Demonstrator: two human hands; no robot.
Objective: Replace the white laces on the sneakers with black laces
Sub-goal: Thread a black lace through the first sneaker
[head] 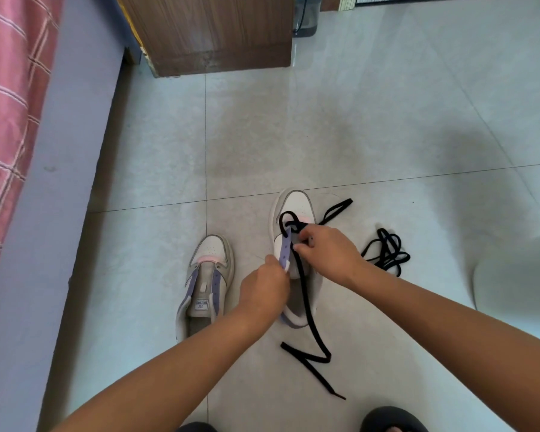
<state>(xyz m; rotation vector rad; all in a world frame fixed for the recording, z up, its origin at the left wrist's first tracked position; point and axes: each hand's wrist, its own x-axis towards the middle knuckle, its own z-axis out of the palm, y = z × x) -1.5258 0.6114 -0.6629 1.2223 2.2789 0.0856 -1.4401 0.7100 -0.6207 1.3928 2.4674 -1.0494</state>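
On the glossy pale tile floor [356, 120] two low sneakers stand side by side, toes pointing away from the person. The right sneaker [295, 204], smooth white with a rounded toe and lilac eyelet strips, is being worked on. The left hand [264, 289] pinches the near end of its left eyelet strip, fingers curled tight. The right hand [328, 252] pinches a flat woven black lace [307, 310] over the tongue. That lace loops through the eyelets nearest the toe; one end trails toward the person in a zigzag on the tiles, the other lies right of the toe. Left of this sneaker, just apart, the left sneaker [211, 275] stands unlaced, tongue label showing. Right of the right sneaker lies a second lace [387, 254], black, in a loose tangle.
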